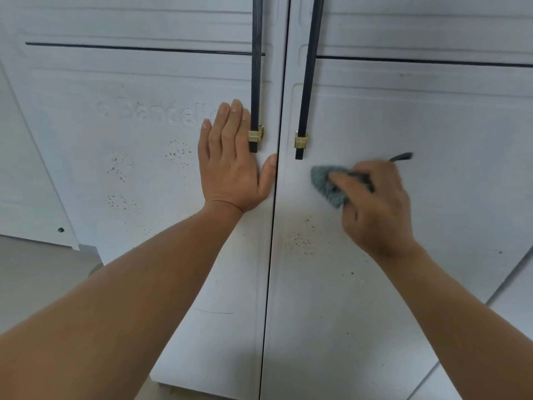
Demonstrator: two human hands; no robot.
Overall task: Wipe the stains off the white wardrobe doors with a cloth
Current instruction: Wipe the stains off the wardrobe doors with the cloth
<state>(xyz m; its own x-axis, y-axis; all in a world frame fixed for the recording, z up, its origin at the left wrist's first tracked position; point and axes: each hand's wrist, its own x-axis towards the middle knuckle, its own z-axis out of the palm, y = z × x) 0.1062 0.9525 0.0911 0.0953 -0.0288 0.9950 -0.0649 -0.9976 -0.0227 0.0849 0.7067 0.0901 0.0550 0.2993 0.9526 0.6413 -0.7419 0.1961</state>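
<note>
Two white wardrobe doors fill the view, the left door [121, 90] and the right door [432, 116], split by a dark gap. My left hand [233, 163] lies flat with straight fingers on the left door beside its black handle [255, 82]. My right hand [377, 209] grips a grey-green cloth [326, 183] and presses it on the right door, just below and to the right of the right handle [308, 82]. Brown speckled stains show on the left door [176, 154] and, below the cloth, on the right door [300, 241].
Both handles end in gold ribbed caps [300, 139]. Raised lettering [161, 114] runs across the left door. Pale floor [37, 278] shows at lower left, and another white panel [26, 168] stands at the far left.
</note>
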